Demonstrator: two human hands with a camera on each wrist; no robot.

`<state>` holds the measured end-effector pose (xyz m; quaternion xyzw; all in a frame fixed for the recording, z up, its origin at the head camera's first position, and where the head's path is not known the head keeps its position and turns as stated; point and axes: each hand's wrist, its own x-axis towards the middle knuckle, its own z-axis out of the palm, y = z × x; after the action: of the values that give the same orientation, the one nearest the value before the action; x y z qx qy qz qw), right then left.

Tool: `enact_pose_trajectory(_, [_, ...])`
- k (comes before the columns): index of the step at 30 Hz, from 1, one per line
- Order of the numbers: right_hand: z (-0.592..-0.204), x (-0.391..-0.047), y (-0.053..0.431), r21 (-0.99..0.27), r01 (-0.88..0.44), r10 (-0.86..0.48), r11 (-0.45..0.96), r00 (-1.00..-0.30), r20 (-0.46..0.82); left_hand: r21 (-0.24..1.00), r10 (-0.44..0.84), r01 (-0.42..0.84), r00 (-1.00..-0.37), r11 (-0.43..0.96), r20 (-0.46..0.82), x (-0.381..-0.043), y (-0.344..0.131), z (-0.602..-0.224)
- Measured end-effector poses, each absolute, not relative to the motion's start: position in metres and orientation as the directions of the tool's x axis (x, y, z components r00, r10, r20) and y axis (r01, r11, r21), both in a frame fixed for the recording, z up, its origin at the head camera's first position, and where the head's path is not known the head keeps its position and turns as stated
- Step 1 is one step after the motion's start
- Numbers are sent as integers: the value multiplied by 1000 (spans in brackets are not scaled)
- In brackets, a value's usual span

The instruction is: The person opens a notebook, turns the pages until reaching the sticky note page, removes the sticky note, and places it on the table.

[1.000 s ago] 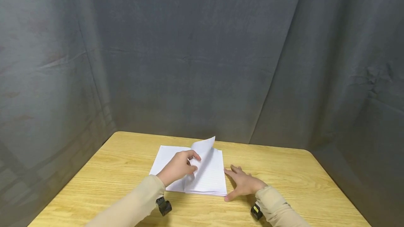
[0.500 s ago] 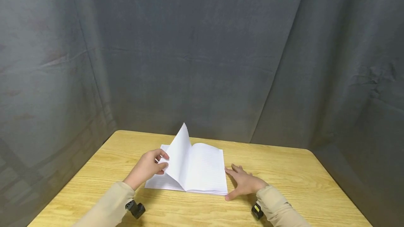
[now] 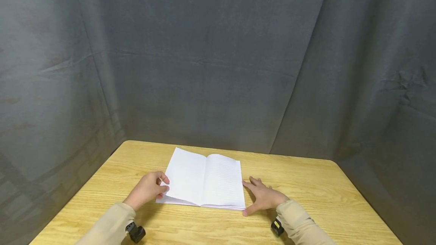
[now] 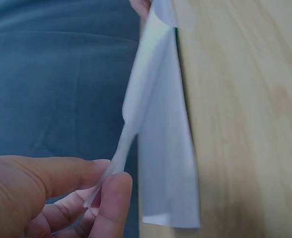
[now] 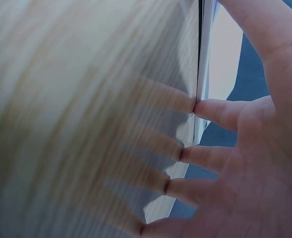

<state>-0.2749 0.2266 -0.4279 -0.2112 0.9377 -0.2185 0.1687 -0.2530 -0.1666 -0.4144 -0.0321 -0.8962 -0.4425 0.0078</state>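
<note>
An open notebook [image 3: 223,184] with white, faintly lined pages lies on the wooden table. My left hand [image 3: 150,189] pinches the outer edge of a page [image 3: 185,177] between thumb and fingers at the notebook's left side. In the left wrist view that page [image 4: 141,84] bows up, raised above the pages [image 4: 168,173] beneath it. My right hand [image 3: 263,197] is spread at the notebook's right edge. Seen from the right wrist, its fingertips [image 5: 205,110] rest on the tabletop, the index finger right at the notebook's edge [image 5: 203,64].
The pale wooden table [image 3: 306,188] has rounded far corners. Grey curtains [image 3: 204,59] hang behind it and along both sides. A small black camera [image 3: 135,232] is strapped at the left wrist, another camera [image 3: 277,227] at the right.
My left hand has carried the page leftward from over the notebook's middle, past upright, down to the left side. My right hand has stayed at the right edge.
</note>
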Motion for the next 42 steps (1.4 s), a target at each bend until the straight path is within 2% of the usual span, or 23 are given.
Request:
enact_pose_trajectory(10, [-430,-276,227,-473,-328,-471,818,-854,-221,783,62,8,-997,622,-39,-257,-172,-432])
enact_pose_trajectory(26, [-430,-276,228,-479,-327,-471,815,-855,-218,721,79,26,-996,693,-40,-261,-173,-434])
enact_pose_trajectory(42, [-430,-276,230,-481,-330,-475,812,-852,-218,600,93,57,-995,798,-29,-265,-174,-432])
